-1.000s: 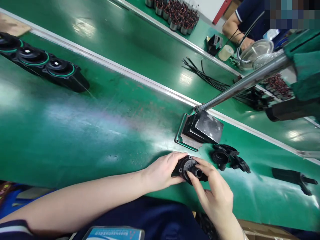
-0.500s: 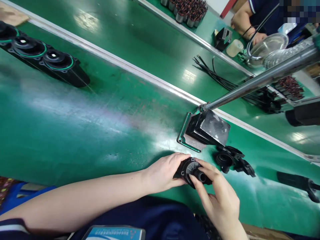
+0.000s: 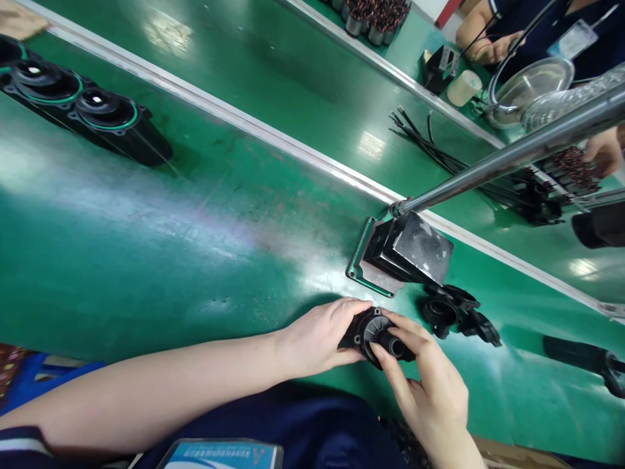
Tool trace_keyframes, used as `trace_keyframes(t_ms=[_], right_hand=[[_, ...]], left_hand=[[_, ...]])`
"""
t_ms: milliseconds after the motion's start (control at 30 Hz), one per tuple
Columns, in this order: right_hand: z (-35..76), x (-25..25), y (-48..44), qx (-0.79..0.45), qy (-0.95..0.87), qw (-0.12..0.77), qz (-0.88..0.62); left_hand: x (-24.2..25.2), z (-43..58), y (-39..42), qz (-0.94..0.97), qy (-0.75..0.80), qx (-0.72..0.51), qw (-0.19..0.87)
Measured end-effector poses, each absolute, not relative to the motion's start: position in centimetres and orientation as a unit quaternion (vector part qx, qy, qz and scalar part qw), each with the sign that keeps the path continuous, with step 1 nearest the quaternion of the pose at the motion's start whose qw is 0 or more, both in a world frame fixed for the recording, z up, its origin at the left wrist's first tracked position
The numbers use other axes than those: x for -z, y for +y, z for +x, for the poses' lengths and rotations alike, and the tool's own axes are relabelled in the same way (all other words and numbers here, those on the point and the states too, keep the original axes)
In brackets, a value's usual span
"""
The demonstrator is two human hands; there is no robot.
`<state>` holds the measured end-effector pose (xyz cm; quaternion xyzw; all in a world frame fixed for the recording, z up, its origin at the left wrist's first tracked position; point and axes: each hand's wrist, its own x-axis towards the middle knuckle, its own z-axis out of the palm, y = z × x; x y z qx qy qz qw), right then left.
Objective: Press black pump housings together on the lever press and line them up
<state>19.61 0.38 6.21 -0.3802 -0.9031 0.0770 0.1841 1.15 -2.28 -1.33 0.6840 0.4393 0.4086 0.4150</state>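
Low in the middle, a black plastic housing point(image 3: 374, 332) with a ribbed round face and a tubular spout is held between my two hands just above the green bench. My left hand point(image 3: 325, 335) is closed round its left side, fingers on top and thumb beneath. With thumb and fingers my right hand point(image 3: 430, 378) grips the spout and the rim beside it. Part of the housing is hidden by my fingers. To its right lie several black moulded covers point(image 3: 439, 312) with round openings.
A metal block stand point(image 3: 422, 247) on a plate carries a steel rod point(image 3: 512, 153) slanting to the upper right. Black cylindrical bodies point(image 3: 110, 124) with green seals stand at left. Across the bench are cables point(image 3: 430, 146), copper-wound parts point(image 3: 375, 19) and a co-worker's hand point(image 3: 498, 52).
My hands and the housing look almost unmoved. The view has shifted slightly. The co-worker's hand across the bench has lifted, and another person's hand has appeared at the right by copper-wound parts.
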Motion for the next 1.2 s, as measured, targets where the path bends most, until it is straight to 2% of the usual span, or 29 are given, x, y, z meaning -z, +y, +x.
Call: trace_keyframes(t_ms=[300, 1200], right_hand=[[18.97, -6.05, 0.15, -0.061, -0.894, 0.206, -0.393], [19.45, -6.2, 0.49, -0.076, -0.902, 0.186, -0.382]], left_hand=[[0.96, 1.1, -2.16, 0.692, 0.441, -0.411, 0.396], [1.46, 1.15, -2.24, 0.699, 0.426, -0.428, 0.382]])
